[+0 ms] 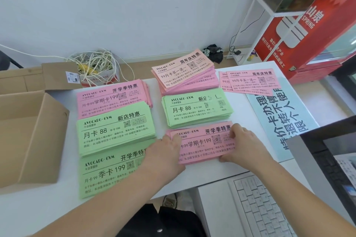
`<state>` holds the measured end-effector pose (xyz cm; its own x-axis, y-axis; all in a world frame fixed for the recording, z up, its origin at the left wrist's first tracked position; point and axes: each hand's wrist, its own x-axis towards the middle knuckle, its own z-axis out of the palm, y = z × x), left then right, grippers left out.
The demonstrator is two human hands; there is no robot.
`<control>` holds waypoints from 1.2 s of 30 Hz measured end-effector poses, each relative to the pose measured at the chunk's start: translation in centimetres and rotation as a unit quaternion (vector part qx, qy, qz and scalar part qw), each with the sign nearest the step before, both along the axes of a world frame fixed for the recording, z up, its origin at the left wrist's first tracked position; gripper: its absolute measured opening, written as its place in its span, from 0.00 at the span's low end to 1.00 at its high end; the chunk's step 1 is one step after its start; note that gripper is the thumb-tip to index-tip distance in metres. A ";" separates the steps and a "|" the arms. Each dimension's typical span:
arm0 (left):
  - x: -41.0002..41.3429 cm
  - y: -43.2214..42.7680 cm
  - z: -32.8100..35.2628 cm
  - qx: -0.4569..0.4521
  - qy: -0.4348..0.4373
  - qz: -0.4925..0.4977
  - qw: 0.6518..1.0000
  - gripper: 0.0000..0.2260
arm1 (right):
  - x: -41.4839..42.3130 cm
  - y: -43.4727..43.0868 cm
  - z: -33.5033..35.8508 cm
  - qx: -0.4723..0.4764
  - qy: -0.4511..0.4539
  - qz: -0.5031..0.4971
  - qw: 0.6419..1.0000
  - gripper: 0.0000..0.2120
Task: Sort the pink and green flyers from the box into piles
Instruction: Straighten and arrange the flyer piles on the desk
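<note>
L hand [165,150] and R hand [245,143] both on near pink stack [204,147], centre-right of white table [48,211]; L hand grips its left end, fingers curled at the edge; R hand grips its right end, fingers on top, thumb at near corner; stack lies flat, sheets a bit skewed; just beyond it mid green stack [196,110], then far pink stack [185,76]; loose pink flyers [252,81] far right, partly over blue sign [279,115]; left column overlaps: left pink stack [113,98] far, left green stack [115,131] mid, near green stack [107,175]; open cardboard box [28,140] at left; keyboard [256,208] near right
</note>
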<state>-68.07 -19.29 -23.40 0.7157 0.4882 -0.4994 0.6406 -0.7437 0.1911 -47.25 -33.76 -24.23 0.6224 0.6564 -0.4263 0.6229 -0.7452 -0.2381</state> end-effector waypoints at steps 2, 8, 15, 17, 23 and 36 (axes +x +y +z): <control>0.3 -0.2 -0.3 -0.008 -0.008 0.008 1.000 0.25 | -0.3 0.3 -0.1 -0.006 0.000 0.005 1.000 0.32; 0.4 -0.3 -0.4 -0.010 -0.015 -0.002 1.000 0.23 | -1.0 1.1 0.3 -0.034 -0.016 0.010 0.999 0.30; 0.9 2.0 3.5 -0.006 0.010 -0.042 0.999 0.23 | 0.7 3.6 5.9 -0.179 0.026 0.051 0.982 0.25; 1.5 3.9 5.3 0.016 -0.023 -0.046 0.999 0.18 | 1.8 5.4 8.0 -0.114 0.012 0.044 0.992 0.18; 5.7 10.9 7.1 0.037 -0.126 -0.043 0.990 0.16 | 4.2 11.4 8.3 0.224 0.119 -0.100 0.962 0.13; 21.7 21.3 4.3 -0.064 -0.119 0.001 0.991 0.27 | 10.0 17.2 2.9 0.076 0.102 -0.040 0.991 0.68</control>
<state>-46.39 2.00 -19.08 0.8198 0.4333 -0.3744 0.5675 -0.7025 0.4294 -37.21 -16.58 -21.31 0.5866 0.6742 -0.4487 0.4901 -0.7366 -0.4661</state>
